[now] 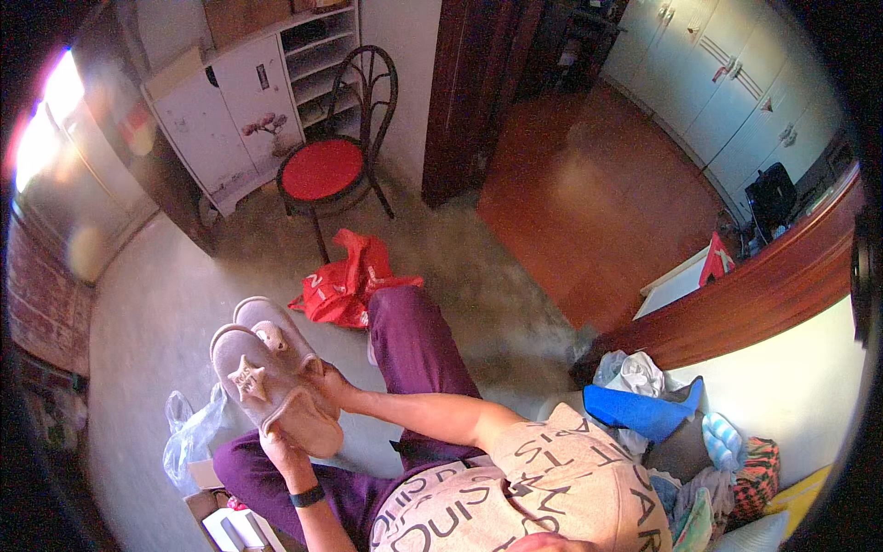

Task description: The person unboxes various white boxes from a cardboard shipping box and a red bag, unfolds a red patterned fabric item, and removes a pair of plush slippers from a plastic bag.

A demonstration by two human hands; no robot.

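Note:
A pair of grey fabric slippers is held up at the left of the head view, soles away from me. The nearer slipper [241,372] bears a star-shaped patch with writing, and my left hand [284,455] grips it near the heel. The wrist of that hand wears a black band. Just behind it, the other slipper [272,331] has a small animal-face patch. My right hand [338,388] holds this one at its side, its fingers partly hidden by the slippers. The two slippers overlap.
A red plastic bag [345,283] lies on the floor before a red-seated chair [323,170]. At the left are a clear plastic bag [190,435] and an open cardboard box [200,510] with white items. Bags and cloths [641,407] are piled at the right. A white cabinet [227,124] stands behind.

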